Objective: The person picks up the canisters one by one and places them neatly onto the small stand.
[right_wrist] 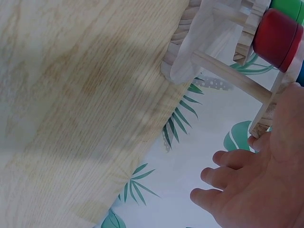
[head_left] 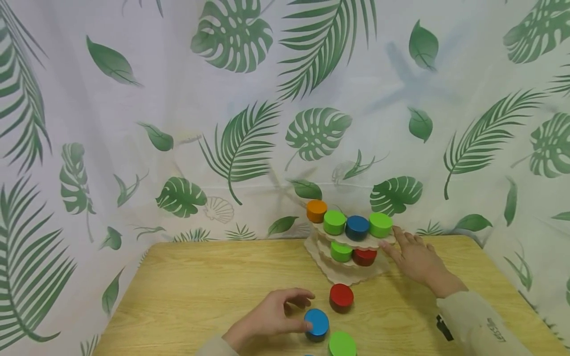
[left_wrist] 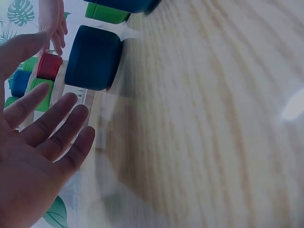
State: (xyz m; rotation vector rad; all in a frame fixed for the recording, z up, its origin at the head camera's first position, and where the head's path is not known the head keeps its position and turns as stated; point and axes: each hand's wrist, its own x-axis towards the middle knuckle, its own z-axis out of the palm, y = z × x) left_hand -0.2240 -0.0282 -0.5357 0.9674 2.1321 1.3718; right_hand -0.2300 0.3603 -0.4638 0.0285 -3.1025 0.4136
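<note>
My left hand (head_left: 278,314) is beside a blue round block (head_left: 317,324), fingers spread and relaxed, with the thumb tip over the block's near edge in the head view. The left wrist view shows that hand's palm (left_wrist: 35,156) and a gap to the dark blue block (left_wrist: 92,57). My right hand (head_left: 420,259) holds the right end of a tiered wooden stand (head_left: 318,254) between thumb and forefinger. In the right wrist view the other fingers (right_wrist: 221,178) extend loosely past the shelf end. A green block (head_left: 380,225) sits on the top tier near that hand.
The top tier also bears orange (head_left: 316,211), green (head_left: 334,222) and dark blue (head_left: 357,227) blocks. Below are green (head_left: 341,251) and red (head_left: 365,256) ones. A red block (head_left: 341,297) and a green block (head_left: 342,344) lie on the wooden table (head_left: 200,282). A leaf-print cloth (head_left: 249,148) hangs behind.
</note>
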